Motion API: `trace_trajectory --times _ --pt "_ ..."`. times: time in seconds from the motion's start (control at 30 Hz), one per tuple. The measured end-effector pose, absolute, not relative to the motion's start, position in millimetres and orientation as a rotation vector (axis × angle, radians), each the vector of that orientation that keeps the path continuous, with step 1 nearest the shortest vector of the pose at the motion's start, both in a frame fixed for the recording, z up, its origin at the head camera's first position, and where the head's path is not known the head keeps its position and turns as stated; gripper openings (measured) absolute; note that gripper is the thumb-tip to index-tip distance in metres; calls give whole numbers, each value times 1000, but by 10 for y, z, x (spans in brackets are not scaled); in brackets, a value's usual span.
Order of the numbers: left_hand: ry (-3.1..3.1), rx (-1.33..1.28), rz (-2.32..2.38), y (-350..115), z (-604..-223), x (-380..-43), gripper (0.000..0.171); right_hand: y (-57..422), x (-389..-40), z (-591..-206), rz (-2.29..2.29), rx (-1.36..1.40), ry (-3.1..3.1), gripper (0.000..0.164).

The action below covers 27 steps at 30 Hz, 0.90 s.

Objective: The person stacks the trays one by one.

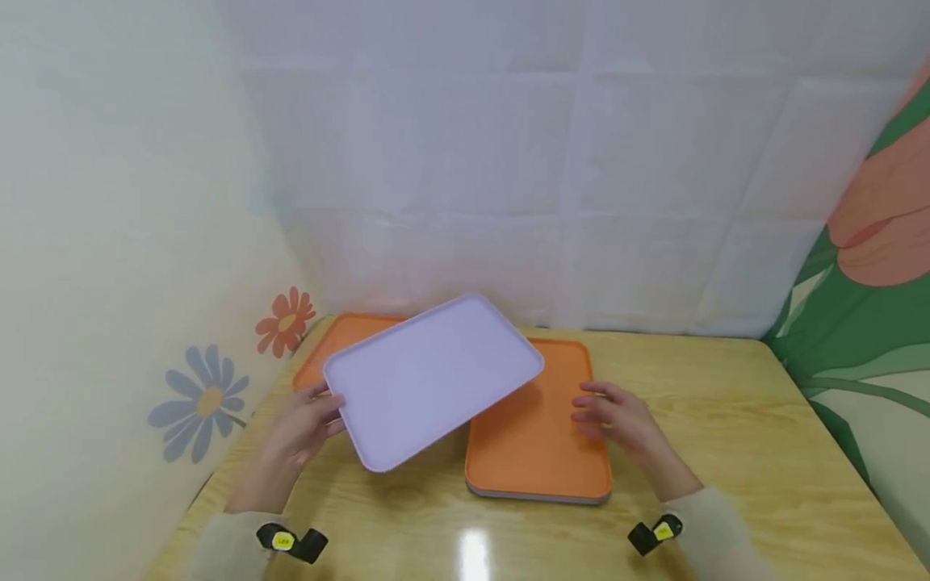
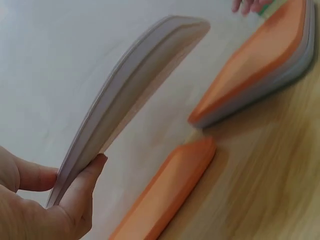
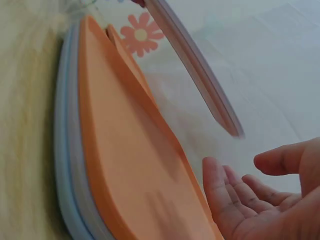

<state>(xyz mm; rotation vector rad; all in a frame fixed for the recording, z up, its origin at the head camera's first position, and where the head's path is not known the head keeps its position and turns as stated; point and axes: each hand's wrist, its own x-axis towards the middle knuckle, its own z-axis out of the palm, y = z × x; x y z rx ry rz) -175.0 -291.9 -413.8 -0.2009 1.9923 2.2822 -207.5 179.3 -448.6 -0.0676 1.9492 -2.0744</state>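
Observation:
A lilac rectangular tray (image 1: 436, 379) is held up in the air, tilted, by my left hand (image 1: 308, 424). In the left wrist view the thumb and fingers pinch the tray's edge (image 2: 75, 172). Below and to the right lies a stack of trays with an orange tray (image 1: 538, 444) on top; the right wrist view shows a lilac tray (image 3: 74, 125) and a light blue tray (image 3: 62, 165) under it. My right hand (image 1: 617, 420) hovers by the stack's right edge, fingers loosely bent and holding nothing. The lilac tray partly covers another orange tray (image 1: 349, 331) at the left.
The wooden table (image 1: 697, 395) carries the trays. A white cloth wall (image 1: 450, 161) rises behind it. Flower-patterned panels stand at both sides, with a blue flower (image 1: 207, 399) on the left and green leaves (image 1: 843, 323) on the right.

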Motion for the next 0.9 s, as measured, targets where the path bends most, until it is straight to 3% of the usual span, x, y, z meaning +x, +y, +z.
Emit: trace_trajectory --times 0.27,0.43,0.63,0.8,0.9 --pt "1807 -306 2487 -2410 -4134 -1798 61 1446 -2013 -4548 -2247 -37 1642 51" --pt "1729 -354 2560 -2131 -4157 -1832 60 1284 -2045 -4489 -2467 17 1465 43" --pt "1677 -351 2609 -1849 -4166 -1859 61 1238 -2095 -4411 -2605 86 1385 39" --pt "1649 -346 2642 -1653 -4159 -1851 62 1255 -2095 -4382 -2660 143 1355 24" --pt "1639 -339 2652 -1565 -4176 -1854 62 1275 -2095 -4364 -2663 179 1397 26"
